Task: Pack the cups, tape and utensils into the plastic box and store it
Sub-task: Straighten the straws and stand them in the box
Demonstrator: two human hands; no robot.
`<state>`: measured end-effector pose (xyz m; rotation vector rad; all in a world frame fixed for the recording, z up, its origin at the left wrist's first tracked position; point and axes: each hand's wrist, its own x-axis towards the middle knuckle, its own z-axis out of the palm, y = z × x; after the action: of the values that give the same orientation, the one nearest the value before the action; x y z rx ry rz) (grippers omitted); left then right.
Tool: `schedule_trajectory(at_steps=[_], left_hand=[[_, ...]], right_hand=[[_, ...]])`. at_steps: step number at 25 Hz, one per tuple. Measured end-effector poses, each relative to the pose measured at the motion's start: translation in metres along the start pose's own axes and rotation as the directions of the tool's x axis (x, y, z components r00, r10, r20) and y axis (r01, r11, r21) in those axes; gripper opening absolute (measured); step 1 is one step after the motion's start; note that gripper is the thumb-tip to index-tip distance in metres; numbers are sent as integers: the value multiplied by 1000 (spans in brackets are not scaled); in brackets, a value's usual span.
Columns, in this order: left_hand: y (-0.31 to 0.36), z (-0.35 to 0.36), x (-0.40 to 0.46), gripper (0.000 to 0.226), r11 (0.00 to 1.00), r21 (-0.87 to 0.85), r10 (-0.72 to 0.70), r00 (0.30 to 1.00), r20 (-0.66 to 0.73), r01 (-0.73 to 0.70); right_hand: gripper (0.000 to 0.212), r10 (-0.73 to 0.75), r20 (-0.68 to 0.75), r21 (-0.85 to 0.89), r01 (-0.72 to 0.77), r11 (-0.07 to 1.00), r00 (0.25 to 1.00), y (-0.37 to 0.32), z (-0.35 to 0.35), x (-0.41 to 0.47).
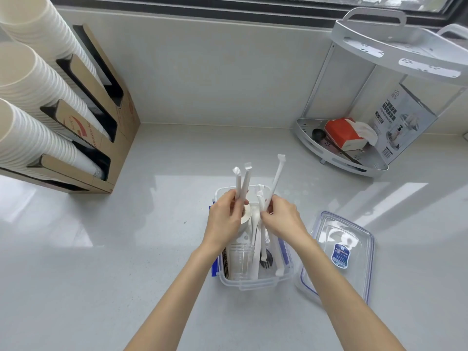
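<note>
- On the pale counter, head view: a clear plastic box stands open, directly below both hands.
- Left hand: fingers closed around two paper-wrapped straws, held upright over the far end of the box, wrapper ends fanned apart.
- Right hand: fingers pinched on further wrapped straws; one long piece leans up and to the right, shorter ones stand beside it.
- Box contents: tape roll at the far end, partly behind the left hand; clear cups lying at near left; a black fork and white wrapped utensils at near right.
- Lid, clear with blue seal and blue label, lies on the counter just to the right of the box, separate from it.
- Left edge: cardboard dispenser holding stacks of white paper cups.
- Far right: corner rack carrying a red tissue pack.
</note>
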<state>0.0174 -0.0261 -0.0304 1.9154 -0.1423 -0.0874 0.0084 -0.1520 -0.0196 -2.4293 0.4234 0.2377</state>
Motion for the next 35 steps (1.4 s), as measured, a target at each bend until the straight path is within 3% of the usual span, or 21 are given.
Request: schedule_trajectory(at_steps=[2, 5, 7, 9, 12, 16, 22, 24, 26, 28, 30, 32, 35], left_hand=[[10, 1, 1, 20, 993, -109, -33, 999, 15, 35], [21, 3, 1, 19, 963, -249, -92, 994, 54, 103], [27, 5, -1, 20, 956, -259, -111, 987, 120, 139], [30, 7, -5, 22, 946, -266, -139, 972, 192, 188], [29, 7, -12, 26, 893, -361, -181, 948, 263, 271], [19, 10, -12, 36, 876, -366, -206, 929, 307, 315], [19, 12, -9, 42, 880, -327, -228, 911, 344, 343], [21, 9, -10, 36, 891, -328, -227, 933, 281, 316], [22, 3, -10, 27, 893, -348, -221, 953, 208, 284], [21, -4, -7, 20, 879, -378, -248, 956, 156, 289], [17, -11, -5, 18, 876, -383, -269, 956, 116, 293], [14, -15, -5, 19, 875, -370, -294, 950, 105, 312], [13, -16, -9, 22, 873, -351, -318, 941, 120, 340]], right_hand=[[16, -9, -13, 191, 11, 981, 1000, -2, -13, -2], [5, -67, -19, 451, 68, 890, 998, -7, -30, -7], [6, -116, -18, 573, 106, 813, 993, -12, -36, -12], [12, -156, -10, 647, 125, 752, 988, -16, -38, -15], [17, -157, 14, 651, 110, 751, 988, -21, -33, -18], [25, -156, 35, 529, 114, 841, 987, -17, -22, -13], [45, -237, 51, 117, 230, 966, 970, -24, -10, -21], [45, -275, 75, 155, 261, 953, 959, -23, -10, -22], [44, -235, 95, 351, 188, 917, 967, -20, -12, -20], [41, -144, 56, 336, 118, 935, 988, -10, -9, -12], [39, -66, 112, 73, 58, 996, 992, 0, 1, -8], [36, 11, 200, -242, 39, 970, 980, 4, 13, -10], [35, 74, 217, -443, 30, 896, 973, 2, 26, -13]])
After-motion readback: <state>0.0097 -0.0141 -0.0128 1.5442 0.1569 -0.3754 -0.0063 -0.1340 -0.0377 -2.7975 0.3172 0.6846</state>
